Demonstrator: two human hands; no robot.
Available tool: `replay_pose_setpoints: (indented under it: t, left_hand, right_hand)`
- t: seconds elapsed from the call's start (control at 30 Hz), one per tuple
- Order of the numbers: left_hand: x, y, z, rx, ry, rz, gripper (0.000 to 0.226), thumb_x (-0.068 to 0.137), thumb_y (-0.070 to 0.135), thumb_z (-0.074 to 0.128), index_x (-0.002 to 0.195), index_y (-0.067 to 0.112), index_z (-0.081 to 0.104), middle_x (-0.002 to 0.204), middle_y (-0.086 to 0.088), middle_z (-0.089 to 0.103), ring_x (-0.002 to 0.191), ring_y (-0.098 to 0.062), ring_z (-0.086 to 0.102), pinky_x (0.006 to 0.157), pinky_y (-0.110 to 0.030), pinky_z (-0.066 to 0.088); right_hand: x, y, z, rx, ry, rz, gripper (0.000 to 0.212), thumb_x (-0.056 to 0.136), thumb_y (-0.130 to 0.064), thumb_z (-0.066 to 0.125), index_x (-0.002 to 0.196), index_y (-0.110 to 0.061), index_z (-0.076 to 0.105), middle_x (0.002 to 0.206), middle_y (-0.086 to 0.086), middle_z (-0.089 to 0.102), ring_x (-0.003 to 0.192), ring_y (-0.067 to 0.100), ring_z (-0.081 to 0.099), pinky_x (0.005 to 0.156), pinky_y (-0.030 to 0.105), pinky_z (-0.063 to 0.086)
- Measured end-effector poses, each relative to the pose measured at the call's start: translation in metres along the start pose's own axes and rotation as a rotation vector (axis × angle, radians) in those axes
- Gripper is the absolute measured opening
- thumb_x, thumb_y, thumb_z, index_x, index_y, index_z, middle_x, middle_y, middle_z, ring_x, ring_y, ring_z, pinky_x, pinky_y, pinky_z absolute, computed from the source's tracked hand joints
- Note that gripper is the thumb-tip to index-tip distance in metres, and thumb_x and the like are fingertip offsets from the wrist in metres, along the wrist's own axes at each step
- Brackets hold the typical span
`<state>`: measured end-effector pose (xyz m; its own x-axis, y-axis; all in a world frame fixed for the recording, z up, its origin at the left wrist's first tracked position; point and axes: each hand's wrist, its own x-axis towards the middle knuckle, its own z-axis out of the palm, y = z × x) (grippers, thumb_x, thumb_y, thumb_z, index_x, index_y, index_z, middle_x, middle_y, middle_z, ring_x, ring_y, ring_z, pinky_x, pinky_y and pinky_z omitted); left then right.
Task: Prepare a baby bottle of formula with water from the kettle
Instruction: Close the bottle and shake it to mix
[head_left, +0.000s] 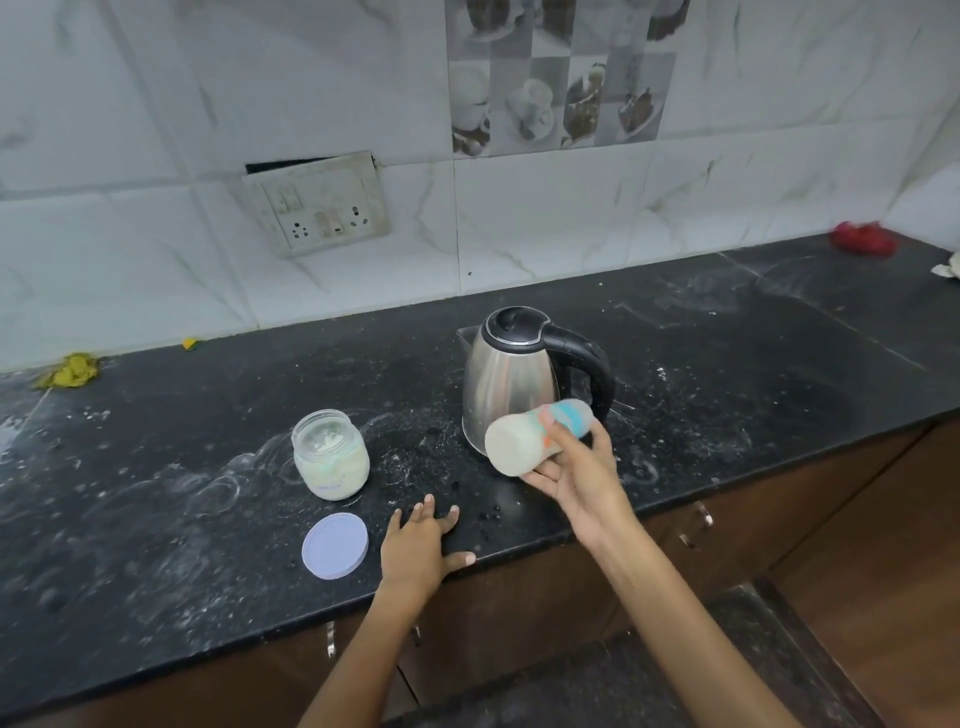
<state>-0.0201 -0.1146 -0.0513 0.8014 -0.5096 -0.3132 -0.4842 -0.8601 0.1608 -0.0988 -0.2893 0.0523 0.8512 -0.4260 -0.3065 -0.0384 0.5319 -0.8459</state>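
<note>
My right hand (574, 470) grips a baby bottle (524, 439) tipped on its side, blurred, with milky liquid inside, just in front of the steel kettle (511, 379). The kettle stands with its black lid shut and its handle to the right. An open glass jar of pale formula powder (331, 454) stands to the left. Its lilac lid (335, 544) lies flat near the counter's front edge. My left hand (421, 543) rests flat on the black counter (156, 493), fingers spread, holding nothing, right of the lid.
White powder is smeared over the counter. A wall socket plate (317, 208) hangs loose on the tiled wall. A yellow cloth (70, 371) lies at the back left and a red object (862, 238) at the back right. Brown cabinet doors (727, 525) are below.
</note>
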Motion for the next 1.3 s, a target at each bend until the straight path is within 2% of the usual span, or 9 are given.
replay_pose_setpoints:
  t: [0.2, 0.33, 0.43, 0.6, 0.67, 0.83, 1.0, 1.2, 1.3]
  left_hand:
    - [0.001, -0.001, 0.002, 0.017, 0.004, -0.008, 0.071, 0.092, 0.051, 0.048, 0.151, 0.027, 0.018, 0.161, -0.007, 0.01, 0.148, -0.018, 0.015, 0.121, -0.041, 0.008]
    - [-0.001, 0.0, 0.001, 0.0, 0.012, 0.0, 0.072, 0.088, 0.057, 0.052, 0.15, 0.033, 0.024, 0.161, -0.006, 0.011, 0.148, -0.019, 0.015, 0.122, -0.04, 0.006]
    - [0.0, 0.0, 0.0, -0.004, 0.013, 0.001, 0.072, 0.088, 0.057, 0.053, 0.15, 0.033, 0.025, 0.161, -0.006, 0.011, 0.148, -0.019, 0.015, 0.121, -0.04, 0.006]
    - [-0.003, 0.001, 0.0, 0.05, 0.004, -0.005, 0.065, 0.097, 0.045, 0.042, 0.152, 0.024, 0.014, 0.161, -0.009, 0.008, 0.149, -0.02, 0.013, 0.121, -0.041, 0.007]
    - [-0.003, 0.001, 0.001, 0.003, 0.014, -0.01, 0.069, 0.092, 0.051, 0.048, 0.151, 0.027, 0.02, 0.161, -0.007, 0.009, 0.148, -0.018, 0.014, 0.121, -0.04, 0.006]
    - [-0.002, 0.0, 0.0, -0.014, 0.012, -0.001, 0.072, 0.087, 0.058, 0.053, 0.149, 0.034, 0.025, 0.161, -0.005, 0.01, 0.148, -0.018, 0.014, 0.122, -0.04, 0.005]
    - [-0.005, 0.002, 0.0, 0.025, 0.026, -0.011, 0.067, 0.094, 0.051, 0.043, 0.151, 0.023, 0.021, 0.16, -0.005, 0.015, 0.148, -0.016, 0.016, 0.122, -0.037, 0.004]
    - [-0.002, 0.001, -0.001, -0.024, 0.021, 0.003, 0.072, 0.087, 0.058, 0.053, 0.149, 0.033, 0.026, 0.161, -0.006, 0.012, 0.148, -0.018, 0.015, 0.122, -0.039, 0.005]
    - [-0.004, -0.002, 0.002, -0.018, 0.034, -0.022, 0.064, 0.094, 0.051, 0.047, 0.149, 0.027, 0.025, 0.159, -0.001, 0.02, 0.147, -0.014, 0.018, 0.121, -0.035, 0.003]
  right_hand:
    - [-0.024, 0.019, 0.001, -0.315, -0.283, 0.097, 0.08, 0.073, -0.008, 0.082, 0.133, -0.04, 0.04, 0.105, 0.016, 0.074, 0.09, 0.034, 0.074, 0.063, 0.047, 0.061]
    - [-0.01, 0.005, -0.003, -0.012, -0.042, -0.046, 0.089, 0.066, -0.016, 0.08, 0.141, -0.035, 0.035, 0.119, 0.013, 0.068, 0.095, 0.034, 0.073, 0.069, 0.05, 0.061]
    - [-0.008, 0.013, -0.002, 0.087, 0.057, -0.094, 0.087, 0.075, -0.011, 0.078, 0.142, -0.038, 0.03, 0.124, 0.013, 0.063, 0.098, 0.033, 0.072, 0.074, 0.052, 0.06]
    - [-0.029, 0.032, 0.0, -0.244, -0.361, 0.069, 0.093, 0.066, -0.008, 0.082, 0.137, -0.041, 0.033, 0.113, 0.02, 0.071, 0.102, 0.036, 0.07, 0.072, 0.055, 0.059]
    - [-0.025, 0.024, -0.004, -0.151, -0.302, 0.0, 0.091, 0.067, -0.007, 0.079, 0.139, -0.038, 0.033, 0.116, 0.019, 0.07, 0.103, 0.036, 0.07, 0.072, 0.055, 0.059]
    - [-0.013, 0.018, 0.003, 0.138, 0.069, -0.129, 0.078, 0.082, -0.007, 0.072, 0.14, -0.039, 0.03, 0.124, 0.014, 0.062, 0.099, 0.031, 0.072, 0.073, 0.052, 0.06]
    - [-0.029, 0.027, 0.005, -0.278, -0.376, 0.0, 0.089, 0.072, -0.002, 0.08, 0.137, -0.042, 0.033, 0.11, 0.018, 0.072, 0.098, 0.035, 0.071, 0.07, 0.052, 0.06]
    - [-0.013, 0.024, 0.013, 0.128, 0.069, -0.125, 0.082, 0.078, -0.01, 0.077, 0.139, -0.036, 0.029, 0.117, 0.011, 0.066, 0.099, 0.031, 0.072, 0.071, 0.049, 0.061]
    - [-0.025, 0.033, 0.017, -0.163, -0.209, -0.049, 0.083, 0.079, -0.001, 0.076, 0.138, -0.036, 0.031, 0.11, 0.015, 0.071, 0.098, 0.035, 0.071, 0.068, 0.053, 0.06]
